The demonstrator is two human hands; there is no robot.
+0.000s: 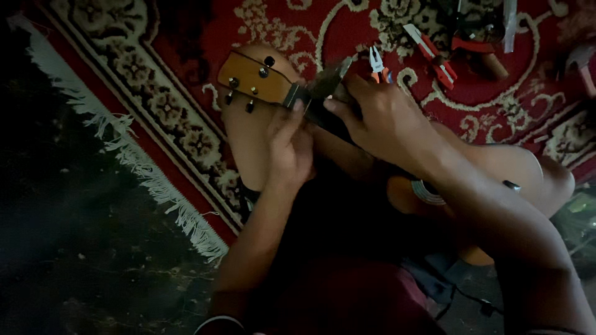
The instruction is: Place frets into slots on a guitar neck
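A small wooden guitar lies across my lap, its headstock point(254, 79) with dark tuning pegs pointing to the upper left and its body point(428, 198) partly hidden under my right arm. My left hand point(288, 146) grips the neck just below the nut, thumb on the dark fretboard. My right hand point(382, 115) holds a flat metal file point(332, 75) against the top of the neck near the nut.
A red patterned carpet point(186, 37) with a white fringe point(143, 167) lies under me, beside a dark bare floor at the left. Orange-handled pliers point(377, 65), red-handled pliers point(434, 56) and other tools lie on the carpet at the upper right.
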